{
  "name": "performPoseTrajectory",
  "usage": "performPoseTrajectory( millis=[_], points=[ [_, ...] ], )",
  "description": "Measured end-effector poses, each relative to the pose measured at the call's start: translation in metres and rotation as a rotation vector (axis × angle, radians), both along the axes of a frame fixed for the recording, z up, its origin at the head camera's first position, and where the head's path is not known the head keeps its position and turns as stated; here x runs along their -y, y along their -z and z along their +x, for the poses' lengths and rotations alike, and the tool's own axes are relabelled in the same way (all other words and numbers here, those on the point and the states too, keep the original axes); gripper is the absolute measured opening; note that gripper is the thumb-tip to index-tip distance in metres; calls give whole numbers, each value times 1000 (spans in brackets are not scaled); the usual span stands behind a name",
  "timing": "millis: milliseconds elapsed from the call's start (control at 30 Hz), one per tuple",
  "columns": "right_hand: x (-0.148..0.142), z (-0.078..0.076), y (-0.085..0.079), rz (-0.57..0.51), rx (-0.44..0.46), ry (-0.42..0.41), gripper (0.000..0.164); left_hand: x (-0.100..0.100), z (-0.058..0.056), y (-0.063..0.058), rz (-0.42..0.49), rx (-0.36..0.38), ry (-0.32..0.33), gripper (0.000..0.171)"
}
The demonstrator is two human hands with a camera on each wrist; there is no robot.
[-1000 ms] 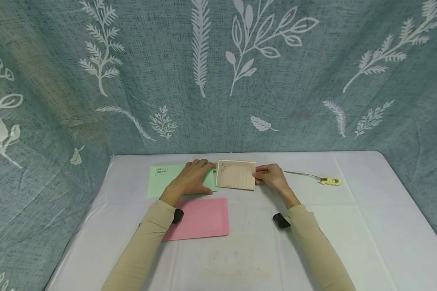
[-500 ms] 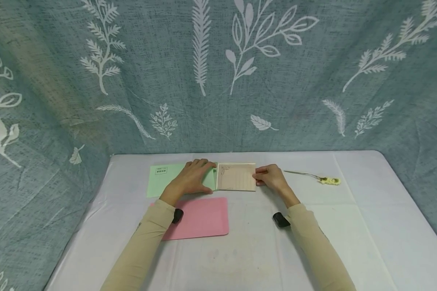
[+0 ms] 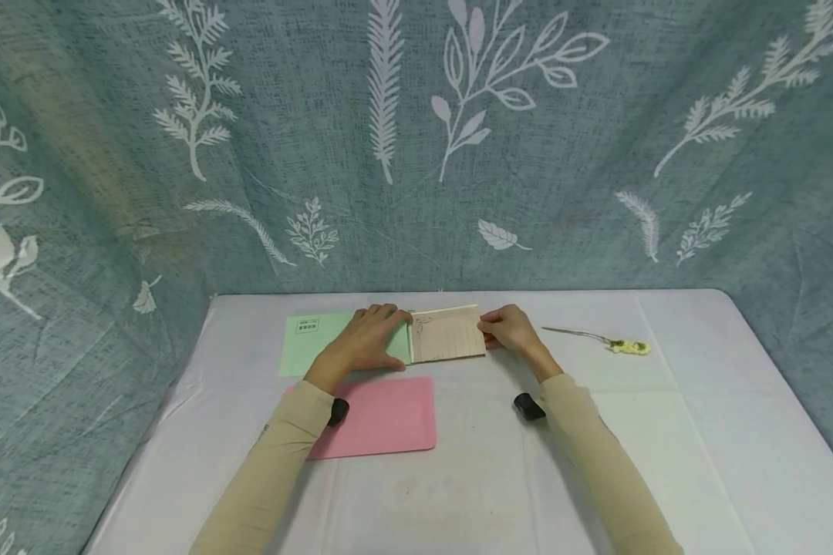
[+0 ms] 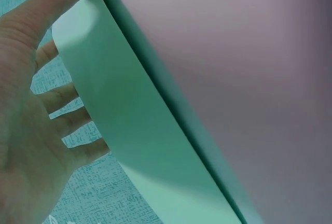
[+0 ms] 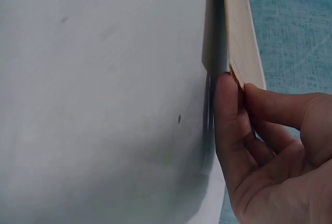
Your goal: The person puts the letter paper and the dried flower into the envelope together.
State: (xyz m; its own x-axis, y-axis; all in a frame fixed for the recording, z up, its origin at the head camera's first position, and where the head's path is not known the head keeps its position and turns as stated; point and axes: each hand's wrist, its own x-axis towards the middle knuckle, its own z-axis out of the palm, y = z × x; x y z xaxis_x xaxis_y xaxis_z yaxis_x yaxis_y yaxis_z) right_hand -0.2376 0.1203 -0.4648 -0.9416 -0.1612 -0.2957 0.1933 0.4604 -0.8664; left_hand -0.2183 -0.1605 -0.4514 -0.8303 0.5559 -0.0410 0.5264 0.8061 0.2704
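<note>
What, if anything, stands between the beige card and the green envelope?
Nothing visible: the beige card lies at the right end of the green envelope. The left hand holds near that end's corners.

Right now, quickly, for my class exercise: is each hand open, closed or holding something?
Left hand: holding the pale green, rectangular paper envelope between thumb and fingers.
Right hand: pinching the beige, rectangular lined paper card by one edge.
</note>
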Motion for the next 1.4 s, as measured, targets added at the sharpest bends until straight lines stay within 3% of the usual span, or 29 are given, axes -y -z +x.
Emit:
performPoseTrajectory(
  millis=[400,767,1400],
  points=[
    [8,2,0,12,9,129,26,-3,2,0,-15,8,-3,78],
    [14,4,5,1,-22,192,25,-1,2,1,-10,15,-11,78],
    [23,10,-2,-14,4,116,22,1,0,2,-10,4,-9,77]
  ],
)
